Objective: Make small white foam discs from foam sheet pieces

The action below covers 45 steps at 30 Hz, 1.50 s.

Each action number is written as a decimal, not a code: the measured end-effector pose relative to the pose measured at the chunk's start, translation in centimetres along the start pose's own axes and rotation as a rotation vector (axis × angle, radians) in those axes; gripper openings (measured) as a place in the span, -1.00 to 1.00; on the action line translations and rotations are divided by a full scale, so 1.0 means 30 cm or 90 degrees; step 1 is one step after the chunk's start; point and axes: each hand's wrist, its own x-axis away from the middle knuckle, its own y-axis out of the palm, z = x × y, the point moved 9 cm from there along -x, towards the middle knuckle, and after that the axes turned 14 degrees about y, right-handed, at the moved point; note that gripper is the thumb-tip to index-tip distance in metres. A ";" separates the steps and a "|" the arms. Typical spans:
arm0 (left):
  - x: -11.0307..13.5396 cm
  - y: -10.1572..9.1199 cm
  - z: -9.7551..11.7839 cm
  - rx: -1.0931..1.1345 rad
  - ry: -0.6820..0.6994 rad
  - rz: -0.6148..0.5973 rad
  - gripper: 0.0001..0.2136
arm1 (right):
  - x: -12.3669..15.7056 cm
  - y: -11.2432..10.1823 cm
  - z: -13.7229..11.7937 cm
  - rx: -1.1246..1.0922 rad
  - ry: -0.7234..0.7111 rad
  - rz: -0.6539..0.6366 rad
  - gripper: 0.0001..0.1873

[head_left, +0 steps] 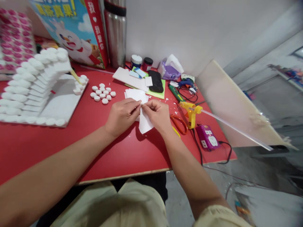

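My left hand and my right hand meet over the red table, fingertips pinched together. Between them is a white paper piece, its lower end hanging toward me. The exact spot where the fingers press is partly hidden by the fingertips. Just behind lies a stack of white paper sheets. To the left of my left hand sits a cluster of small white round pieces. Farther left stands a white stepped model, edged with rows of similar rounded pieces on a white base.
Right of my hands lie red-handled scissors, a yellow glue gun with a long clear stick, and a purple power socket with cords. At the back stand a steel bottle, small jars and a tissue pack.
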 end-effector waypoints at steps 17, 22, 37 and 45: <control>0.028 0.034 -0.120 0.429 -0.308 0.021 -0.79 | 0.020 0.008 -0.049 0.096 -0.089 -0.081 -0.79; -0.002 0.012 -0.083 0.361 -0.200 0.017 -0.86 | 0.013 0.001 -0.038 0.027 -0.041 -0.082 -0.70; -0.008 -0.008 -0.080 0.310 -0.206 0.039 -0.85 | 0.055 0.146 0.031 -0.406 0.360 -0.482 -0.68; 0.024 0.012 -0.120 0.355 -0.314 0.070 -0.84 | 0.043 0.109 0.013 -0.298 0.226 -0.378 -0.67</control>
